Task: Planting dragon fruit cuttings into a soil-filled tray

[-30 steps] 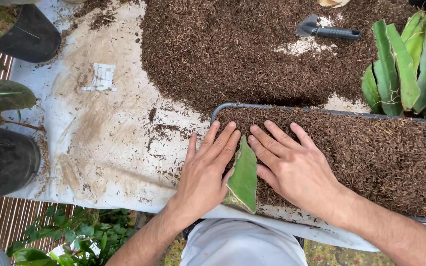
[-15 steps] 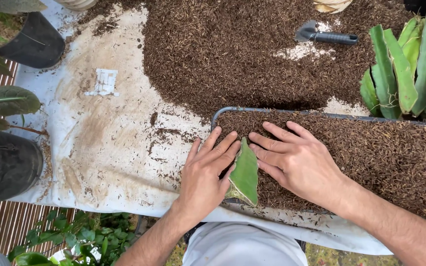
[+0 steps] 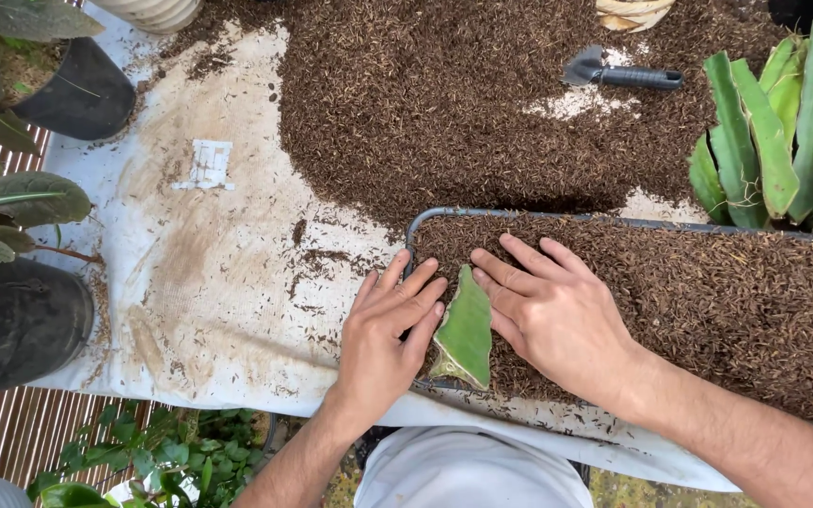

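Note:
A green cactus cutting (image 3: 466,329) stands in the left end of a long planter tray (image 3: 557,216) filled with brown husk substrate. My left hand (image 3: 383,334) lies flat against the cutting's left side, fingers spread over the tray's corner. My right hand (image 3: 548,310) presses flat on the substrate just right of the cutting, fingers touching its edge. Neither hand grips anything.
A large heap of brown substrate (image 3: 444,94) covers the white sheet (image 3: 209,273) behind the tray. A small trowel (image 3: 618,73) lies on the heap. A bundle of green cuttings (image 3: 783,122) stands at right. Black pots (image 3: 21,325) with leafy plants sit at left.
Both hands have slid slightly back toward me along the cutting, the left hand more so. The view has shifted a little.

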